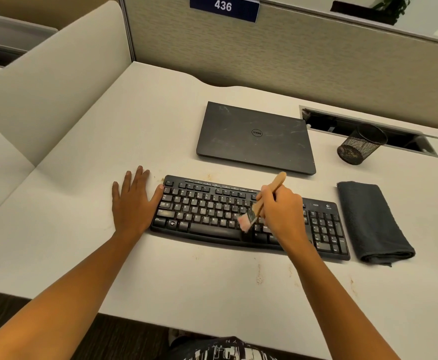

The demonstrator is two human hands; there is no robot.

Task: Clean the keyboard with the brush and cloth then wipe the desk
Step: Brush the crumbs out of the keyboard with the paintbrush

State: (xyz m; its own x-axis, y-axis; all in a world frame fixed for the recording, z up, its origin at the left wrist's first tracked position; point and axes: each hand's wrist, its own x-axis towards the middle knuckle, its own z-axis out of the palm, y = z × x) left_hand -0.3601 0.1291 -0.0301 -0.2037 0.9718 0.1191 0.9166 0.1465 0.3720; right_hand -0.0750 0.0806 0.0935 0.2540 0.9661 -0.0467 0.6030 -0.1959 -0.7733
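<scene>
A black keyboard (207, 211) lies across the middle of the white desk (82, 203). My right hand (281, 214) grips the wooden handle of a small paintbrush (267, 198); its pale bristles touch the keys just right of the space bar. Flat on the desk, my left hand (132, 201) rests with straight fingers, its thumb against the keyboard's left edge. A folded dark grey cloth (371, 222) lies right of the keyboard, untouched. Brownish crumbs and smears dot the desk in front of the keyboard.
A closed dark laptop (254, 139) sits behind the keyboard. A black mesh pen cup (358, 146) lies tipped beside an open cable slot (368, 126) at the back right. Beige partitions wall in the left and back.
</scene>
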